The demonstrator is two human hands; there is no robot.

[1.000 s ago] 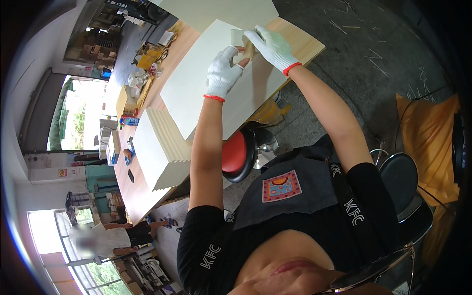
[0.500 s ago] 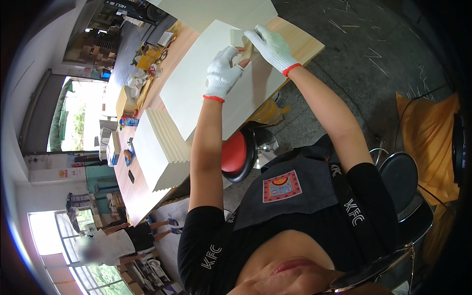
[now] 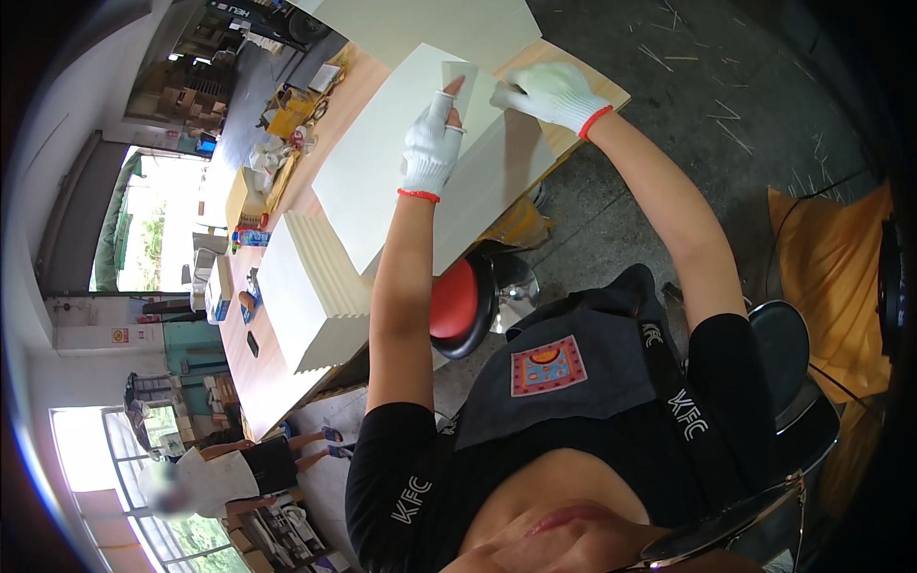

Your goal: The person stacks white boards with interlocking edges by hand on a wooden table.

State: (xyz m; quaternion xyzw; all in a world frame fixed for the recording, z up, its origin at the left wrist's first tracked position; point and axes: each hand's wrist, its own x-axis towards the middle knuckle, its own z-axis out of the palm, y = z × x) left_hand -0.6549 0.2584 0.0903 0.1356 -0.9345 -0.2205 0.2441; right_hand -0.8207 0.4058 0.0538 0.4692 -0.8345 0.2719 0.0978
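My left hand (image 3: 432, 151) wears a white knit glove with a red cuff, its thumb and index fingertip bare. The index finger is stretched out over a small pale rectangular piece (image 3: 462, 71), and the thumb stands apart from it. This piece lies on a large white board (image 3: 382, 143) on the table. Gloved the same way, my right hand (image 3: 556, 94) is over the board's right edge, a short way from the left. Its fingers are extended with the thumb apart, and I see nothing in them.
Another pale board (image 3: 439, 19) lies beyond. A stack of white boards (image 3: 310, 286) stands nearer on the wooden table (image 3: 597, 81). A red stool (image 3: 454, 296) is beside the table, an orange sack (image 3: 826, 277) at right. A person (image 3: 224, 477) stands at lower left.
My right hand has moved right, away from the small piece and from my left hand. My left index finger has straightened over the piece, where both hands were gripping before.
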